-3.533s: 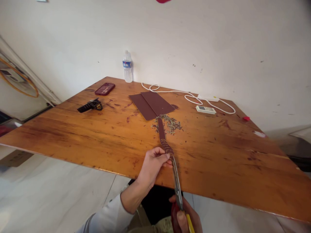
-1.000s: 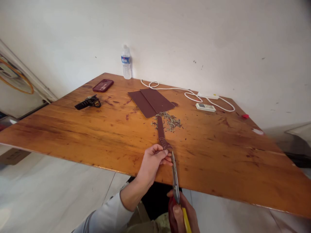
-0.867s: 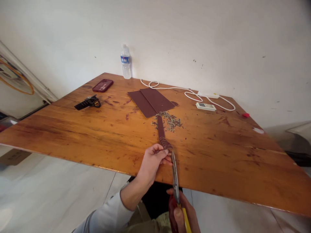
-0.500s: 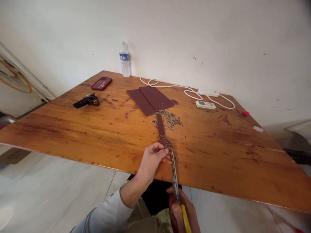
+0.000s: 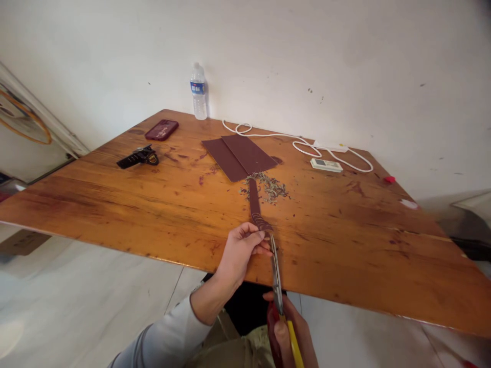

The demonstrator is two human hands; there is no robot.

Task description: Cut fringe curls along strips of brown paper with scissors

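My left hand (image 5: 241, 249) pinches the near end of a narrow maroon strip (image 5: 255, 199) that looks like leather or stiff paper. Curved pale lines run across the strip near my fingers, and its far part lies on the table. Scissors (image 5: 276, 278) with a red and a yellow handle are in my right hand (image 5: 293, 332). Their tips are at the strip's near end, beside my left fingertips, and the blades look nearly closed. A pile of small thin scraps (image 5: 273, 188) lies by the strip's far end. Behind it rest maroon sheets (image 5: 249, 156), partly overlapping.
On the wooden table (image 5: 172, 214) are a maroon phone (image 5: 162, 130), a black strap-like clip (image 5: 138, 157) and a water bottle (image 5: 198, 94) by the wall. A white power strip (image 5: 330, 146) with a looped cable and a white remote (image 5: 326, 165) lie at the back right.
The view has shifted slightly. Both hands keep nearly the same place, with the scissor tips still at the strip's near end.
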